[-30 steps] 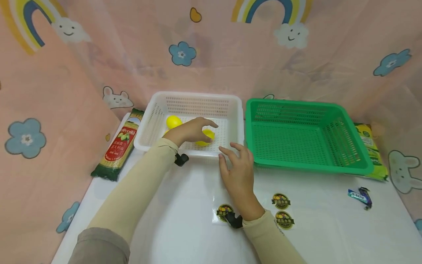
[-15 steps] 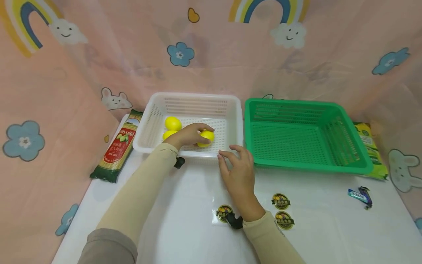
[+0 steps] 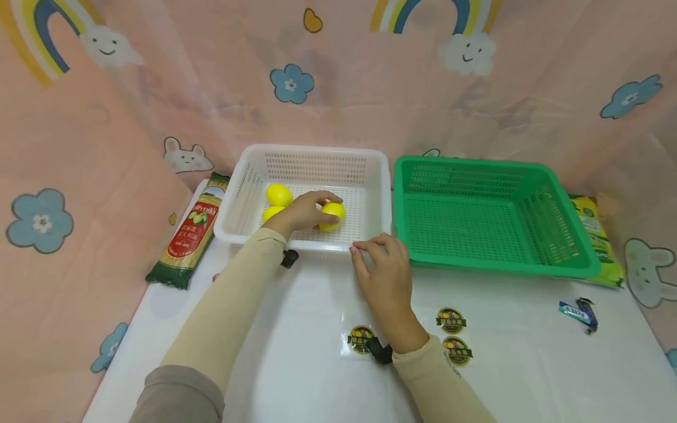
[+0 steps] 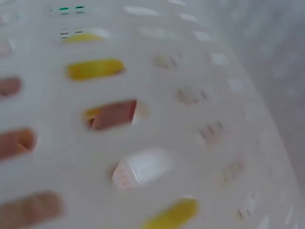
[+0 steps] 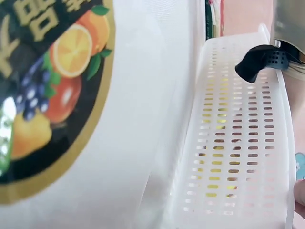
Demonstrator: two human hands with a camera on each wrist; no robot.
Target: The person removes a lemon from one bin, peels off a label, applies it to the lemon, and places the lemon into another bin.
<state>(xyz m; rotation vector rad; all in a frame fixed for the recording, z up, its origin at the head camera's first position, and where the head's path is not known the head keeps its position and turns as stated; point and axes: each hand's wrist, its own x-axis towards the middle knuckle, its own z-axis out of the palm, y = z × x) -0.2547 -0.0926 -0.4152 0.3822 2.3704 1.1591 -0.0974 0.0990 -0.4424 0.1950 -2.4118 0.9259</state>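
Pinching a yellow lemon [image 3: 333, 209], the left fingers [image 3: 327, 196] have drawn in.

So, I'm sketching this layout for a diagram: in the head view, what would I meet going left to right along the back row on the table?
Red-and-gold packet with green ends → white basket → green basket → yellow-green packet.

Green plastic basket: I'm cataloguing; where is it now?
In the head view, the green plastic basket stands right of centre, between the white plastic basket and yellow-green plastic packet.
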